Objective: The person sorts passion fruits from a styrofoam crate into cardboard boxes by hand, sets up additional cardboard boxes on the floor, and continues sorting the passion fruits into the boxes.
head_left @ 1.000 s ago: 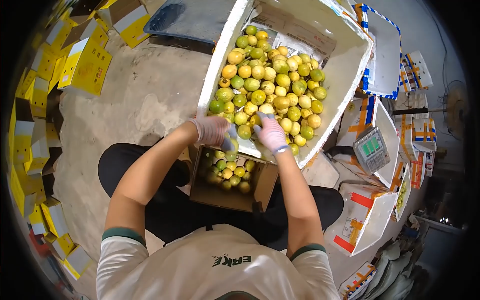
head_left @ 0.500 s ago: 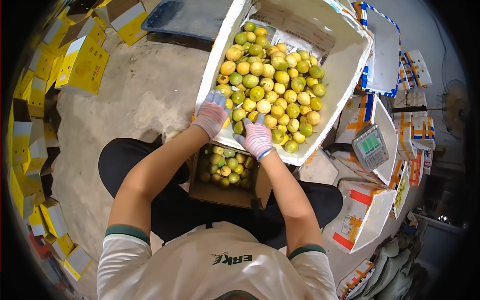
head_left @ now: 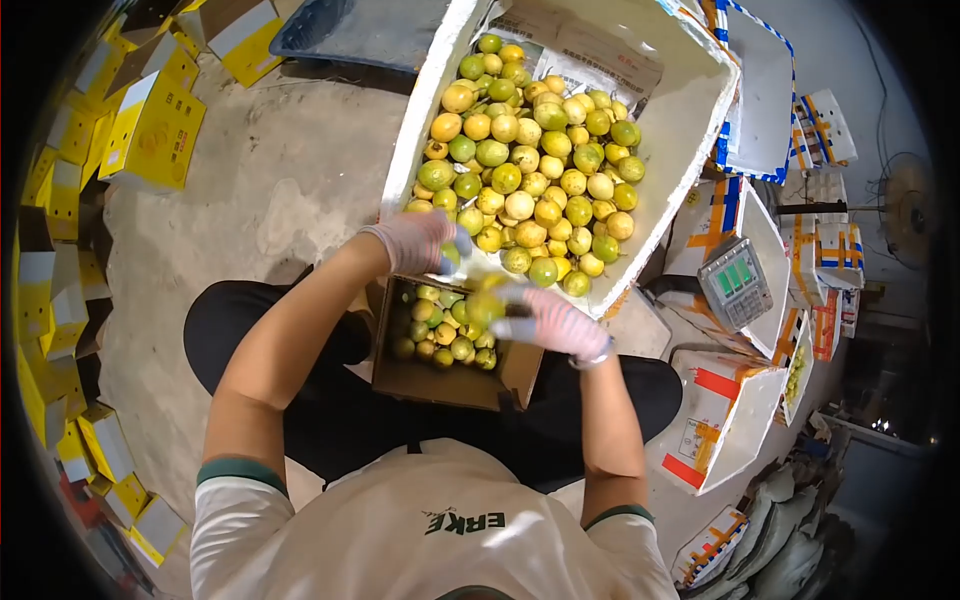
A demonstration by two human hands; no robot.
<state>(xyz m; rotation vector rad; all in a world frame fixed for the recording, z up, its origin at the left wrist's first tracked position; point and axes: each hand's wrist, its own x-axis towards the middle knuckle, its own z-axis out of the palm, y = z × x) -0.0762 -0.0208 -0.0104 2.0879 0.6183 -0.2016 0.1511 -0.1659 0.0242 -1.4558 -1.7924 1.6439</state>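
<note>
Yellow-green round fruits, looking like passion fruit point(head_left: 520, 205), are heaped in a large white foam box point(head_left: 404, 150) tilted toward me. Below its near edge, between my legs, a small cardboard box point(head_left: 430, 387) holds more of the same fruit point(head_left: 440, 335). My left hand point(head_left: 425, 240), in a striped knit glove, is curled over a passion fruit point(head_left: 450, 257) at the foam box's near edge. Over the right part of the cardboard box, my gloved right hand point(head_left: 558, 322) grips a passion fruit point(head_left: 485, 305); motion blurs it and the fingertips.
Yellow cartons point(head_left: 155, 130) are stacked along the left. A dark blue tray point(head_left: 345, 40) lies at the top. On the right are a scale display point(head_left: 735, 283) and several taped foam boxes point(head_left: 715, 420). Newspaper point(head_left: 590, 65) lines the big box's far end.
Both hands have drawn back from the heap toward me. The right hand has moved down over the cardboard box with a passion fruit in it. The left is now at the foam box's near edge.
</note>
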